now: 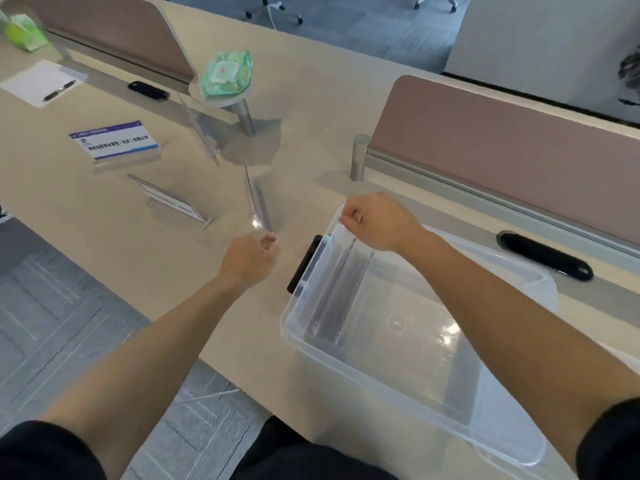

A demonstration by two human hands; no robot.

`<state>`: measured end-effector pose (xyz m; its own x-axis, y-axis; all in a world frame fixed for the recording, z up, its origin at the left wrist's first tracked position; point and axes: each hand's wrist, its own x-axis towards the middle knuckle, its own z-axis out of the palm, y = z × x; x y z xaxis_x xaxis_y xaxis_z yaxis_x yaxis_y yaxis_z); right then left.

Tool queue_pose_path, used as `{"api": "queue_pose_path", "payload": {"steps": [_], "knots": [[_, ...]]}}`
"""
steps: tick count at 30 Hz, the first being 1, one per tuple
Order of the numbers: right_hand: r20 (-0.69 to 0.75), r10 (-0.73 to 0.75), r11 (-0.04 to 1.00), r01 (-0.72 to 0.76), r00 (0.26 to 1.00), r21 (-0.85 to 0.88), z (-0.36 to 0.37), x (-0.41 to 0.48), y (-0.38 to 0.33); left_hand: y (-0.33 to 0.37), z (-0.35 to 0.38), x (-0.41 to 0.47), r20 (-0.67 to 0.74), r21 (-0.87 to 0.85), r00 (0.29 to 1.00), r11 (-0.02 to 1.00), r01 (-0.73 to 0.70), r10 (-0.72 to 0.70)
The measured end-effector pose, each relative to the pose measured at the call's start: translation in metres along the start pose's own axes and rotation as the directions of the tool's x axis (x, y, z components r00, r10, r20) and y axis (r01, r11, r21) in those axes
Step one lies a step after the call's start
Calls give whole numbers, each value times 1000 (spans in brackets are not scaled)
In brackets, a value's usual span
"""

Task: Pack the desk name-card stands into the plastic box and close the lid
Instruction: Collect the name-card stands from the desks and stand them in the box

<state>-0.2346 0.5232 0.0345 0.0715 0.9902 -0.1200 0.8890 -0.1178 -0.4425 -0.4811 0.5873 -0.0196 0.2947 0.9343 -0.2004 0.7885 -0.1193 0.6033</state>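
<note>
Head view: your two bare arms reach over a beige desk (329,109).
Plastic box (398,344): open, lower right, one stand inside.
Lid: cannot tell where.
Right hand (377,221): fingers pinched together at the box's far rim.
Left hand (251,259): clamped on a clear stand (254,202), just left of the box.
Handling: likely light, stiff, slippery; hold by edges.
Remaining: printed stand (116,142), two clear ones; wipes pack (227,76) behind.

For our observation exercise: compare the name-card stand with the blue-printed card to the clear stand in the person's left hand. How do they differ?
The printed stand rests on the desk, untouched; the clear stand is lifted, its lower end pinched in the left hand. The printed stand holds a blue-and-white card; the clear stand looks empty and see-through. Neither is in the plastic box yet.
</note>
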Motion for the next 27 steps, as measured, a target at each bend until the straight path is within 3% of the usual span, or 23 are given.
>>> {"api": "queue_pose_path", "payload": {"steps": [4,8,12,21,27], "knots": [[53,-155,987,157,986,-39,16,50,-34,-20,-15,13,-45,-49,986,987,155,-158],[110,-163,976,176,981,-129,36,108,-65,-36,-21,47,-27,-149,964,955,256,-263],[177,-58,984,86,983,-156,59,170,-88,-44,-14,85,27,-225,956,930,291,-292],[246,168,983,-143,954,-116,107,280,-123,-73,17,150,204,-173,953,950,260,-224],[288,313,945,-328,905,5,128,318,-118,-89,5,157,142,-157,977,971,183,-161]]}}
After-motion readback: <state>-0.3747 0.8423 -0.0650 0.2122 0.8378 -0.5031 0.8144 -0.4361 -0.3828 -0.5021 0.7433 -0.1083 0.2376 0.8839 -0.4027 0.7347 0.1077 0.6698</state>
